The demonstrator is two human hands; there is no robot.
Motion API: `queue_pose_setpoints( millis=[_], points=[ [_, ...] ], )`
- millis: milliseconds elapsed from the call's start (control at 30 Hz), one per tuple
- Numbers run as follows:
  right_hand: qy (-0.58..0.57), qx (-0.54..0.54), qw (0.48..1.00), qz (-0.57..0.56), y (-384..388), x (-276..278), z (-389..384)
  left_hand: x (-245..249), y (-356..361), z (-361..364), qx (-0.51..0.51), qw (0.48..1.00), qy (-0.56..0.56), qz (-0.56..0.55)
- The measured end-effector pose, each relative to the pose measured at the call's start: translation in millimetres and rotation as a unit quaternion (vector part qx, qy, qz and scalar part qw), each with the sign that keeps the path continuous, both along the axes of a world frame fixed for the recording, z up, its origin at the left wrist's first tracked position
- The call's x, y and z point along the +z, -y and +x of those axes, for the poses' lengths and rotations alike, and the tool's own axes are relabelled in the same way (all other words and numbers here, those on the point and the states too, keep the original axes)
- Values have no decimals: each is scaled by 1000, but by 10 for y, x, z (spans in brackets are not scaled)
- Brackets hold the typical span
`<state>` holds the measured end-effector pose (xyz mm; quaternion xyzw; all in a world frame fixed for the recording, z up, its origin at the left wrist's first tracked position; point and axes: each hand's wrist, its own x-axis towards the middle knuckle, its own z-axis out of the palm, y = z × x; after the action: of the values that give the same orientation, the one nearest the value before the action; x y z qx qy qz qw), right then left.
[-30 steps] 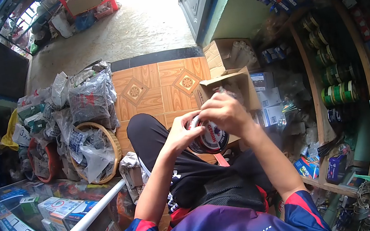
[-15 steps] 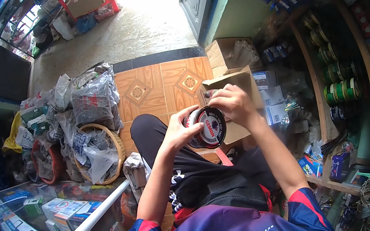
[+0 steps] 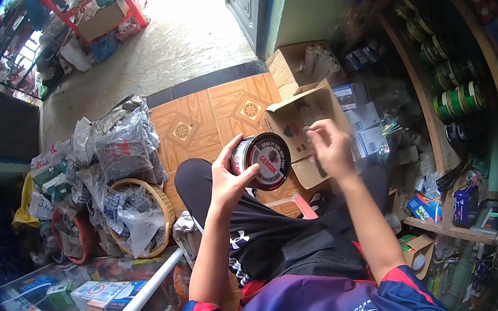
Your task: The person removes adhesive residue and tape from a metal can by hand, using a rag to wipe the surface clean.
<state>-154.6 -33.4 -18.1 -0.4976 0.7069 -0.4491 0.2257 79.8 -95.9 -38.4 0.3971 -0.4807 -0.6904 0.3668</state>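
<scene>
My left hand (image 3: 228,177) grips a round roll of tape (image 3: 261,161) with a black, red and white label, held upright on edge above my knees. My right hand (image 3: 329,146) is just to the right of the roll, apart from it, fingers pinched together near the open cardboard box (image 3: 301,116). Whether something small or clear sits between those fingers I cannot tell. I am seated, in black shorts and a dark blue and red shirt.
A basket (image 3: 161,209) and plastic bags of goods (image 3: 122,138) are piled at my left. A glass counter (image 3: 71,295) with boxed items lies at the lower left. Wooden shelves (image 3: 436,129) with green rolls stand on the right. Tiled floor (image 3: 205,114) leads to a doorway.
My right hand has come off the face of the tape roll and moved right, toward the open box. The left hand now holds the roll alone, tilted more upright.
</scene>
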Motion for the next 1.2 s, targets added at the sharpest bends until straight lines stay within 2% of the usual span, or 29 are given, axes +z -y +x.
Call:
queue_pose_setpoints(
  millis=[33, 167, 233, 267, 300, 367, 433, 533, 567, 667, 700, 767, 800, 833, 900, 1000, 1067, 1133, 1167, 1200],
  points=[
    [26, -21, 999, 13, -8, 53, 154, 4, -16, -43, 9, 1000, 8, -13],
    [108, -4, 983, -145, 95, 283, 832, -54, -77, -192, 39, 999, 2, -22],
    [63, 27, 982, -177, 183, 201, 887, -190, -109, -186, 63, 997, -32, 7],
    [-12, 116, 974, -192, 227, 57, 823, -199, -106, -178, 67, 997, -32, 7],
    [-40, 164, 971, -172, 189, -154, 759, -192, -95, -175, 69, 997, -34, 5],
    [-284, 173, 938, -94, 92, -200, 581, -123, -104, -149, 52, 998, -24, -5],
    [-256, 152, 954, -45, 217, -280, 429, -14, -125, -198, 24, 999, -30, -5],
    [-121, -10, 992, -28, 525, -278, 498, 8, -137, -263, 25, 999, -38, 19],
    [-125, -39, 991, -34, 569, -251, 566, 12, -149, -281, 24, 999, -38, 2],
    [-156, 74, 981, -86, 325, -37, 773, -51, -143, -234, 11, 999, -39, -1],
    [-175, 69, 976, -108, 288, -56, 752, -56, -139, -231, 9, 999, -43, -15],
    [-247, 68, 963, -88, 404, -80, 555, 35, -156, -261, -9, 998, -49, 33],
    [-272, 48, 957, -93, 509, -192, 423, 12, -174, -277, 2, 999, -38, 12],
    [-268, -33, 953, -137, 669, -417, 309, -15, -167, -311, 10, 999, -28, -10],
    [-155, -70, 985, 4, 697, -438, 260, -37, -168, -323, 12, 1000, -16, -1],
    [-239, -118, 964, -4, 750, -594, 60, -80, -184, -268, 31, 999, -43, 6],
    [-177, -135, 963, 154, 710, -957, -317, -100, -187, -183, 40, 996, -74, 30],
    [-43, -185, 974, 125, 556, -952, -489, -39, -131, -109, 32, 992, -105, 65],
    [2, -174, 979, 105, 457, -976, -555, -24, -131, -84, 32, 988, -122, 85],
    [58, -158, 985, 33, 368, -1016, -555, -29, -114, -88, 36, 987, -130, 86]
  ],
)
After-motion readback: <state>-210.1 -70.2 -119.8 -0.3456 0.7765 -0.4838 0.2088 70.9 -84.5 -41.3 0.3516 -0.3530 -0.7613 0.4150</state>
